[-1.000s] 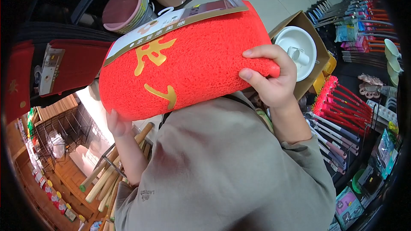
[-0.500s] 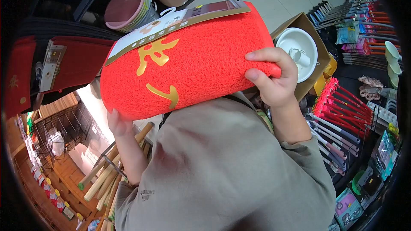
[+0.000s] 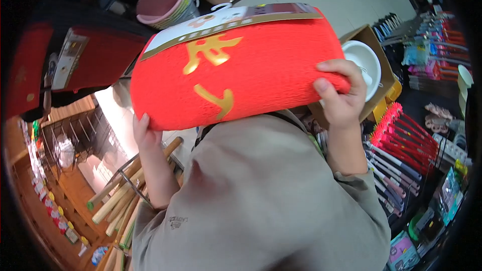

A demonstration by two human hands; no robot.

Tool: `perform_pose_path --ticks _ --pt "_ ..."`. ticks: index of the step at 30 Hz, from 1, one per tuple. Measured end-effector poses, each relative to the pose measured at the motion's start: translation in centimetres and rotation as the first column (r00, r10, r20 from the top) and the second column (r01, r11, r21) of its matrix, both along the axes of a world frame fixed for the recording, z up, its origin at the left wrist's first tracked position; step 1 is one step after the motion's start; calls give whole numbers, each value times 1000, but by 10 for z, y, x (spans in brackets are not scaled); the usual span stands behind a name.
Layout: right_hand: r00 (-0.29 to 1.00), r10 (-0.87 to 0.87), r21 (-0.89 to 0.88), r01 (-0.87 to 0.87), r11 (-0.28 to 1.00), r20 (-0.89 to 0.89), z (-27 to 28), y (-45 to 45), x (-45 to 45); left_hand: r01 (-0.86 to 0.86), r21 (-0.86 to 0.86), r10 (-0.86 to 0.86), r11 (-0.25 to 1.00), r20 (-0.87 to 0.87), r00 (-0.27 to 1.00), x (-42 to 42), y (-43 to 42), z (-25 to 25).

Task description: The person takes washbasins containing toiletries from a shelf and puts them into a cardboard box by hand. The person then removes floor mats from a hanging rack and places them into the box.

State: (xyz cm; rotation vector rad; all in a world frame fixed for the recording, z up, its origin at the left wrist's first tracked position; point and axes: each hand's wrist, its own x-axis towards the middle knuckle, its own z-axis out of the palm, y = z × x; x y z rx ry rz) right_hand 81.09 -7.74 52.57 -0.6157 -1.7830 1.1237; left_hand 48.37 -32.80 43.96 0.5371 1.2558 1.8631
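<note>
A red doormat (image 3: pixel 271 65), folded over on itself, spans the space in front of my chest. Gold characters mark its face, and a printed cardboard hanger (image 3: pixel 236 20) with a white hook lies along its far edge. My right hand (image 3: pixel 344 95) pinches the mat's right corner between thumb and fingers. At the lower left corner, my left hand (image 3: pixel 146 133) grips the mat, its other fingers hidden beneath.
Stacked buckets (image 3: pixel 163 2) stand beyond the mat. A cardboard box (image 3: pixel 384 65) holding a white basin (image 3: pixel 369 62) sits at right, beside red-handled brushes (image 3: pixel 406 135). Wooden poles (image 3: pixel 118 200) lean at lower left. More red mats (image 3: pixel 98 60) hang at left.
The doormat and both hands have shifted right in the view, and the mat lies more level. Its face looks flatter and more stretched out. Both hands keep their hold.
</note>
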Motion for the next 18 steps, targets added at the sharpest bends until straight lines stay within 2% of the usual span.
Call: perform_pose_path --ticks 3,5,6,8,10,12,16,18 --pt "998 -47 -23 46 999 -43 -9 2 5 -42 96 38 995 40 998 5 10 5" --pt "998 -49 -42 46 998 -50 -13 5 12 -75 -26 73 997 -64 995 8 18 12" --pt "998 -30 -40 28 999 -57 -16 7 13 -93 -24 92 995 -71 993 8 18 16" --pt "991 -101 -32 99 995 -89 -22 11 16 45 4 -44 999 -135 990 8 18 24" --pt "987 -123 -99 113 989 -106 -27 11 13 -25 54 30 998 -99 995 15 23 41" --pt "976 -141 -189 109 976 -168 -18 9 1 106 62 -91 992 -201 975 9 22 49" --pt "992 -20 -279 -17 960 -128 -20 11 -1 74 116 -60 991 -123 991 12 27 67" --pt "993 -19 -287 -14 958 -114 -22 12 -2 -92 -19 88 996 -170 982 20 29 70"
